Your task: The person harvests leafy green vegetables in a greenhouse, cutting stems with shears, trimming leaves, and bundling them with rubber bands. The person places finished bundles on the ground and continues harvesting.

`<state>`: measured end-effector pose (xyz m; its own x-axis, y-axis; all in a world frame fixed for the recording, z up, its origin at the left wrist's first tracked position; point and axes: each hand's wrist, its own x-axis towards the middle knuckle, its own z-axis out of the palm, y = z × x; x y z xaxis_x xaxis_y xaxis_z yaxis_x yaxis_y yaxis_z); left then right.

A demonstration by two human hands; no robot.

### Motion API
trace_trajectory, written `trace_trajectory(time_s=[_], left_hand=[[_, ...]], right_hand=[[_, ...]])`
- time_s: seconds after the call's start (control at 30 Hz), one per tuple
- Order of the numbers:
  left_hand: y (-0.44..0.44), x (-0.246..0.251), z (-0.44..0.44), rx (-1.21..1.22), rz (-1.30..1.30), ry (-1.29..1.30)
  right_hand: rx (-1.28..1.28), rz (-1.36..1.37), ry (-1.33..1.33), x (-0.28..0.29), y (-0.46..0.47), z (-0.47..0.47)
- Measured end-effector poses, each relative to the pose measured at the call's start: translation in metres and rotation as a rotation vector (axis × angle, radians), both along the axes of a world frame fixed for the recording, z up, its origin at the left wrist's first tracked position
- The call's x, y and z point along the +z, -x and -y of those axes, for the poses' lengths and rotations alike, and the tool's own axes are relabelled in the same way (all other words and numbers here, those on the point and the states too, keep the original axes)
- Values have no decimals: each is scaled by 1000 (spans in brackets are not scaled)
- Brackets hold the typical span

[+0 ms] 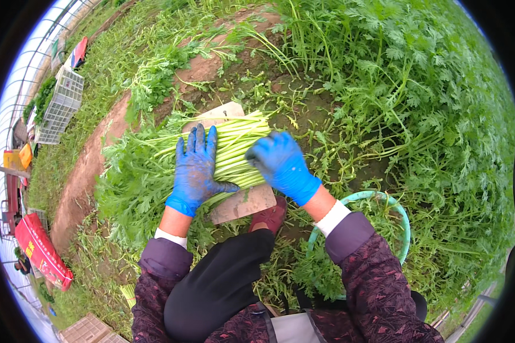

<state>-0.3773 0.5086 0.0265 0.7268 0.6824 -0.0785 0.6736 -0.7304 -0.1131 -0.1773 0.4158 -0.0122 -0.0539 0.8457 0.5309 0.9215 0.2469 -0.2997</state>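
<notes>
A thick bundle of leafy green stalks (236, 148), which look like garland chrysanthemum, lies across a flat board (249, 201). Its cut ends point right and its feathery leaves (133, 184) spread left. My left hand (195, 169), in a soiled blue glove, rests flat on the stalks with the fingers extended and the thumb out to the right. At the cut ends is my right hand (281, 160), also gloved in blue, its fingers curled and slightly blurred. Whether those fingers grip a stalk is hidden. A small bolt or nail (225, 113) stands in the board's far end.
Tall growing greens (412, 85) fill the right side. A turquoise-rimmed tub (405, 227) with loose greens stands by my right forearm. My red shoe (270, 214) is beside the board. White crates (60, 105) and a red sack (43, 251) lie far left.
</notes>
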Motion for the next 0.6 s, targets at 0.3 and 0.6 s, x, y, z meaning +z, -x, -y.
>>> trace_trajectory(time_s=[0.3, 0.6], left_hand=[[-17, 41, -6, -66, 115, 157], [-81, 13, -48, -183, -135, 316]], right_hand=[[-671, -693, 230, -36, -40, 95], [-239, -2178, 318, -74, 28, 74]])
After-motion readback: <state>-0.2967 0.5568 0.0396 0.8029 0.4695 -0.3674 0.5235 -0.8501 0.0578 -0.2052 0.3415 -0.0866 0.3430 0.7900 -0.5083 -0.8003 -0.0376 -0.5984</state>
